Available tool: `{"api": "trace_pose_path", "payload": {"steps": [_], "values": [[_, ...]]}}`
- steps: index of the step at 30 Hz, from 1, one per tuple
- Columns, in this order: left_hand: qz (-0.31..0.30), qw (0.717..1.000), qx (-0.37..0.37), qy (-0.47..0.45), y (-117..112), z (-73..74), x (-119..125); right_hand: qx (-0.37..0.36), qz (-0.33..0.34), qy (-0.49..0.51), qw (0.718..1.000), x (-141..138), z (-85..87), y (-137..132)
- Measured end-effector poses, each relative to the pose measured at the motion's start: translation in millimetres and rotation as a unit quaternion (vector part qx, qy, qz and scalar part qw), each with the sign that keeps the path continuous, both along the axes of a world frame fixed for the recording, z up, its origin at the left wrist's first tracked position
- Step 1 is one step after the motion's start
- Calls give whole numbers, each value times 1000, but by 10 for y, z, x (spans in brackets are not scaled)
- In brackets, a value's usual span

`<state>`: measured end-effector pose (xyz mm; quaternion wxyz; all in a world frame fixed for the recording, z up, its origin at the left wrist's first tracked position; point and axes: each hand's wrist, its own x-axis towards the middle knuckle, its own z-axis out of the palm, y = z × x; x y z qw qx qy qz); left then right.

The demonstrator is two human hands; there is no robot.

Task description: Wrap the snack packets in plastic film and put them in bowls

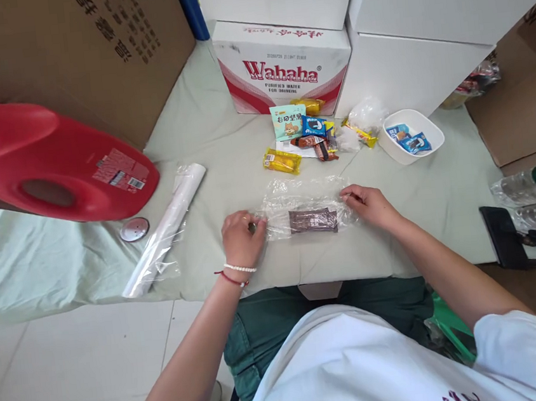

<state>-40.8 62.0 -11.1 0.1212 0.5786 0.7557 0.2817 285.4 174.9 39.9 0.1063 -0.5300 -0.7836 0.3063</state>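
A clear plastic bag lies flat on the pale green cloth in front of me, with a brown snack bar inside it. My left hand is closed, pinching the bag's left end. The bag's right end is pinched by the closed fingers of my right hand. Behind the bag lies a pile of snack packets, with a yellow packet a little apart at its left.
A roll of clear bags and a round metal lid lie left. A big red jug lies far left. A white bowl holds blue packets. A Wahaha carton, cardboard boxes and water bottles surround the cloth.
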Motion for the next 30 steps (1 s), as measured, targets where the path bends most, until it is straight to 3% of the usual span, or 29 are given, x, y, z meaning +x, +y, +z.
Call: {"api": "trace_pose_path", "payload": {"steps": [4,8,10,12,14,16,20,23,27,30], "values": [[96,991,81,36,93,-21,-37,104,-17,-121,987,7,94,234],[177,966,179,61,-214,130,36,151,79,-118,978,-273,188,398],[122,974,181,66,-385,229,178,151,148,-109,971,-497,149,444],[-17,989,127,69,-470,309,370,143,188,-118,964,-721,72,477],[-133,986,50,81,-445,357,564,121,187,-146,964,-901,8,509],[-185,978,-7,99,-344,375,710,79,160,-170,969,-1008,6,541],[-203,968,-65,129,-158,375,838,10,132,-126,983,-982,190,486],[-196,969,-71,135,-130,372,861,44,180,-62,981,-838,302,228],[-190,978,-58,66,-165,281,817,84,297,-99,946,-661,201,-237],[-172,980,2,-96,-215,139,668,102,321,-142,931,-601,59,-453]]}}
